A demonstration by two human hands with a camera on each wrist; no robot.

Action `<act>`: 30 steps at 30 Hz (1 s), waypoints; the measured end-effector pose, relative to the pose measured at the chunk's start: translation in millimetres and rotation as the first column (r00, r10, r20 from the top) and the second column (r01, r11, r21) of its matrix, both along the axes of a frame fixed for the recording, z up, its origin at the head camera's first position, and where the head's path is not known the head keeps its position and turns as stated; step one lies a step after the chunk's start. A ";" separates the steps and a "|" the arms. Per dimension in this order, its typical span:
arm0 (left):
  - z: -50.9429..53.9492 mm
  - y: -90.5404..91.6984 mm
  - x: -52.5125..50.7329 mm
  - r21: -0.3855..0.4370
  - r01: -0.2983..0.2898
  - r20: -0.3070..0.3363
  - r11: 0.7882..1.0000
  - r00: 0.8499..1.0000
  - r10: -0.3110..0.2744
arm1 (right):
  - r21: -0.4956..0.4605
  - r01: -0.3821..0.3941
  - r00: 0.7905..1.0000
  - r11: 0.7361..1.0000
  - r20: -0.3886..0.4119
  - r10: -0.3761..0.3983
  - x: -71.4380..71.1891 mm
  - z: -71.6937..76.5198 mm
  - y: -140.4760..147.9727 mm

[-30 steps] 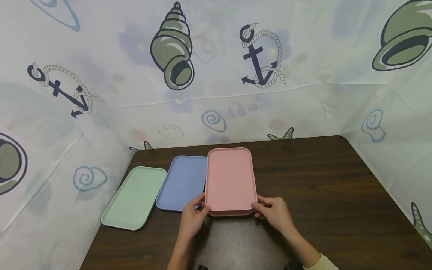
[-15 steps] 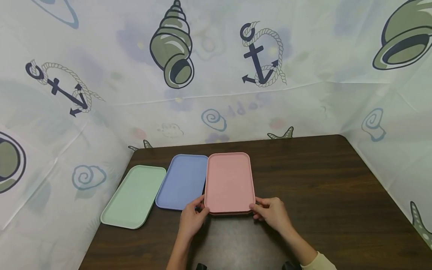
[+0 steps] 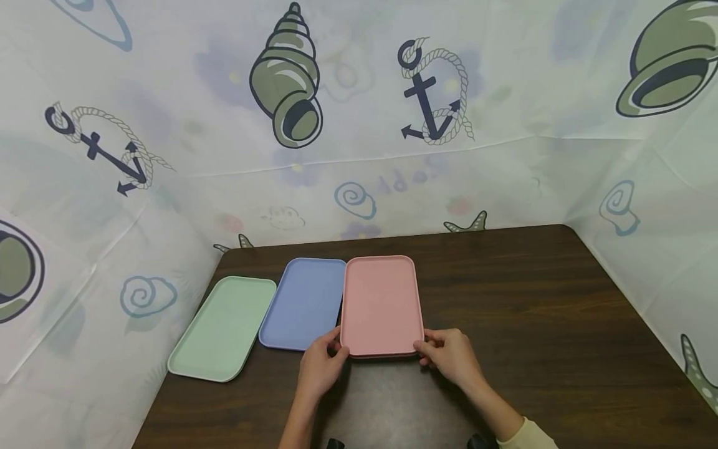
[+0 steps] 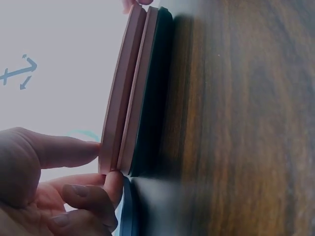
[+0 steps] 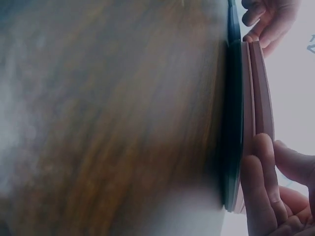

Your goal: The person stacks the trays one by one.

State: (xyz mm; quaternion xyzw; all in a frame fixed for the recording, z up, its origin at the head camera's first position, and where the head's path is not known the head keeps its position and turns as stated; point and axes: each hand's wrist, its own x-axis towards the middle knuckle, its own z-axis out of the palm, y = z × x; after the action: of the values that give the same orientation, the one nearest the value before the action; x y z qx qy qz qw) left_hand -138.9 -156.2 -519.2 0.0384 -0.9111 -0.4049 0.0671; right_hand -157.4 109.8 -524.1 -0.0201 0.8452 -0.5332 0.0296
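1. Pink tray sits center-table, near the hands, over a lower layer that looks like a 2nd pink tray. Thin gap shows b/w the two in the wrist views.
2. Under that's a dark layer; can't tell if it's another tray, a base or shadow.
3. L hand pinches pink tray's near L corner: thumb on the upper rim, a fingertip from below at the gap.
4. R hand pinches the near R corner, thumb at upper rim, fingers tucked along the side, reaching the lower layer too.
5. Why: gripping both near corners prob. keeps the tray level & lined up w/ the one below; low fingertips likely feel for the edges.
6. Pose: wrists low, hands approx. mirrored, forearms angling in from the near side; R arm has a pale sleeve.
7. Blue tray lies flat just L of pink, edges v. close; can't tell if touching. Green tray is farther L, slanted, seems to meet blue at its far R corner. Side-by-side layout prob. keeps each color visible & in reach.
8. All on a dark wood table; printed cloth behind.
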 end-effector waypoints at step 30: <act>-11.3 -14.0 9.1 -0.089 0.053 -0.017 0.995 0.998 -0.055 | 0.068 0.045 0.998 0.997 -0.057 -0.042 14.7 -11.8 -17.8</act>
State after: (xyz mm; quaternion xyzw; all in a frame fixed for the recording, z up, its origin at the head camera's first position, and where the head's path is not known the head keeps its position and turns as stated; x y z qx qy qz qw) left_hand -129.8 -170.2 -530.5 0.0070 -0.9281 -0.3662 0.0666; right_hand -142.7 92.0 -536.0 -0.0154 0.8640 -0.5032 -0.0048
